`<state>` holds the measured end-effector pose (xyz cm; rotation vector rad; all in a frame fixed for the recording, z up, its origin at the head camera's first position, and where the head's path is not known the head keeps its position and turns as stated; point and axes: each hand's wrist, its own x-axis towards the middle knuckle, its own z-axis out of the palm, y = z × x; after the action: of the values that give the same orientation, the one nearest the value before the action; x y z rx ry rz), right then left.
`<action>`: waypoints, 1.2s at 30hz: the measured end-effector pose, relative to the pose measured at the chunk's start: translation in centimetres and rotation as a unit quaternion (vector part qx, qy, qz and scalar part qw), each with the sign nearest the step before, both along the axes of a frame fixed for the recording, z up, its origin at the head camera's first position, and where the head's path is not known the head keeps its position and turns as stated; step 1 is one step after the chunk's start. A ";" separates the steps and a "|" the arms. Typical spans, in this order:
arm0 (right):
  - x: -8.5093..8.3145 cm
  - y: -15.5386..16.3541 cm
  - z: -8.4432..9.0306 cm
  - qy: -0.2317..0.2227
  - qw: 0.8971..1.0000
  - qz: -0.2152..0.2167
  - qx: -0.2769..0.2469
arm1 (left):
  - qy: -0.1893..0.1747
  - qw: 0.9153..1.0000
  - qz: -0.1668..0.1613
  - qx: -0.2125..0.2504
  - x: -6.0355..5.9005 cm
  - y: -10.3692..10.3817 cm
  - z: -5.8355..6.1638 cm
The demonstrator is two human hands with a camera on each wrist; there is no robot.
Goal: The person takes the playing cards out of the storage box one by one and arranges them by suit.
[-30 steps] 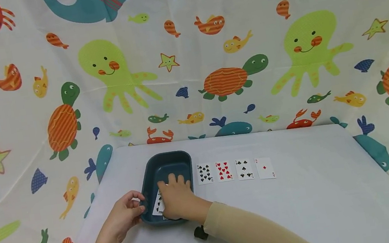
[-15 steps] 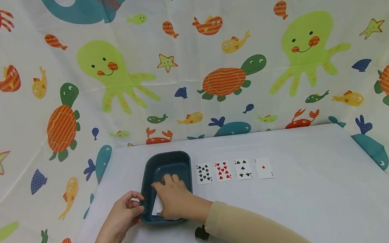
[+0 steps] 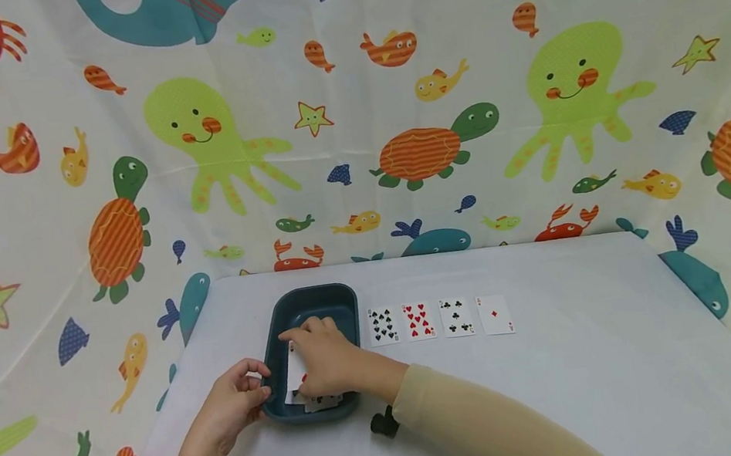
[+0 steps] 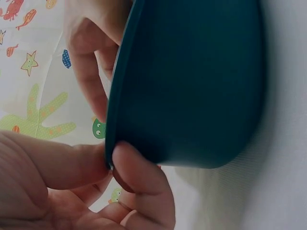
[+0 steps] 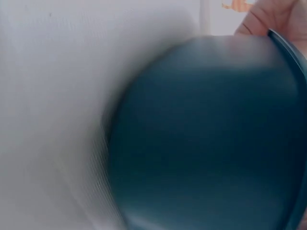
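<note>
A dark teal tray (image 3: 313, 294) stands on the white table, with several loose playing cards (image 3: 323, 403) in its near part. My left hand (image 3: 239, 401) pinches the tray's near-left rim between thumb and finger, as the left wrist view shows up close. Inside the tray, my right hand (image 3: 330, 357) grips a white playing card (image 3: 294, 366) with a red mark, thumb at its near end and index finger at its far end. The right hand covers much of that card. In the right wrist view the tray's outer wall (image 5: 201, 134) hides the fingers' grip.
Right of the tray, face-up cards lie in a row: a spades card (image 3: 383, 327), a hearts card (image 3: 418, 322), a five of clubs (image 3: 457, 317) and an ace of diamonds (image 3: 494, 315). A sea-animal cloth (image 3: 350, 121) hangs behind the white table (image 3: 600, 351).
My right hand has shifted slightly within the tray, and a card with a red mark now shows beneath its fingers. The left hand keeps its hold on the rim.
</note>
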<state>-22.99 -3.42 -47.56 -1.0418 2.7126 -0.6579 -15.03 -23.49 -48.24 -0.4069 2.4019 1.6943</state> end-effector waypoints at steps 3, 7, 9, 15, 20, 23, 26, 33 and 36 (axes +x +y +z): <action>-0.3 0.5 0.4 -0.018 1.000 0.001 -0.008 | -0.002 1.000 0.003 -0.003 0.0 0.2 0.1; -0.6 1.4 0.6 -0.032 0.999 0.012 -0.019 | -0.005 1.000 0.004 -0.003 0.0 0.2 0.1; -0.8 2.0 0.7 -0.032 0.999 0.019 -0.025 | -0.006 1.000 0.003 -0.002 0.0 0.1 0.0; -1.2 3.7 1.0 -0.030 0.998 0.037 -0.044 | -0.007 1.000 0.004 -0.009 -0.4 -0.1 -0.3; -1.1 5.2 1.4 -0.028 0.996 0.050 -0.063 | -0.009 1.000 0.007 -0.017 -0.4 -0.1 -0.5; -0.9 6.1 1.6 -0.027 0.996 0.055 -0.071 | -0.011 1.000 0.009 -0.017 -0.5 0.0 -0.5; -0.7 7.2 1.7 -0.031 0.995 0.056 -0.079 | -0.013 1.000 0.011 -0.013 -0.4 0.1 -0.4; -0.3 10.0 1.8 -0.040 0.994 0.050 -0.091 | -0.011 1.000 0.013 -0.019 -0.3 0.2 -0.2; 0.0 11.2 1.8 -0.046 0.994 0.034 -0.094 | -0.011 1.000 0.012 -0.021 -0.3 0.3 -0.1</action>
<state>-23.03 7.80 -45.77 -1.1104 2.5624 -0.9393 -15.37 -23.22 -48.33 -0.4604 2.4287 1.6432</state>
